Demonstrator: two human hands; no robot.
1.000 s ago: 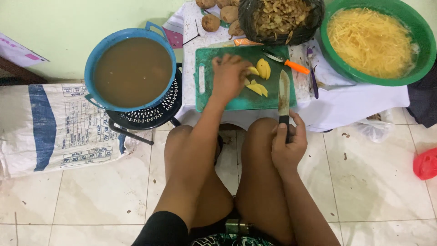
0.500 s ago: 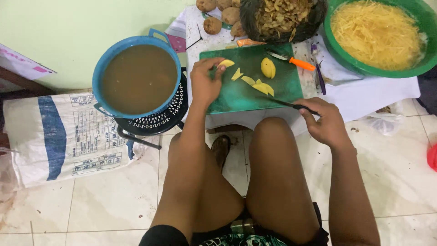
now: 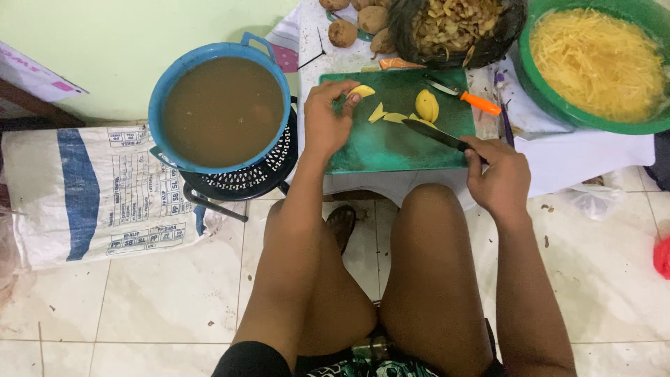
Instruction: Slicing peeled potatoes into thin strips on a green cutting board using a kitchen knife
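Nearest are the person's bare knees [image 3: 391, 279], above a tiled floor [image 3: 160, 300]. Just beyond the right knee, the right hand [image 3: 497, 176] is closed around the handle of a knife [image 3: 436, 134], whose dark blade angles up and to the left over the green board [image 3: 391, 139]. The left hand [image 3: 328, 119] rests on the board's left part, its fingers pinched on a yellow slice [image 3: 361, 91]. Between the two hands, on the board, lie more slices [image 3: 387, 115] and a half potato [image 3: 427, 106], just beyond the knife tip. An orange-handled peeler [image 3: 469, 98] lies above the right hand at the board's far right edge. Left of the left hand, a blue basin [image 3: 222, 108] of brown water sits on a black stool [image 3: 244, 181], with a printed sack [image 3: 98, 188] on the floor further left. Beyond the board are unpeeled potatoes [image 3: 359, 24] and a dark bag of peels [image 3: 457, 28]. Far right of the right hand is a green bowl [image 3: 597, 66] of yellow shreds.
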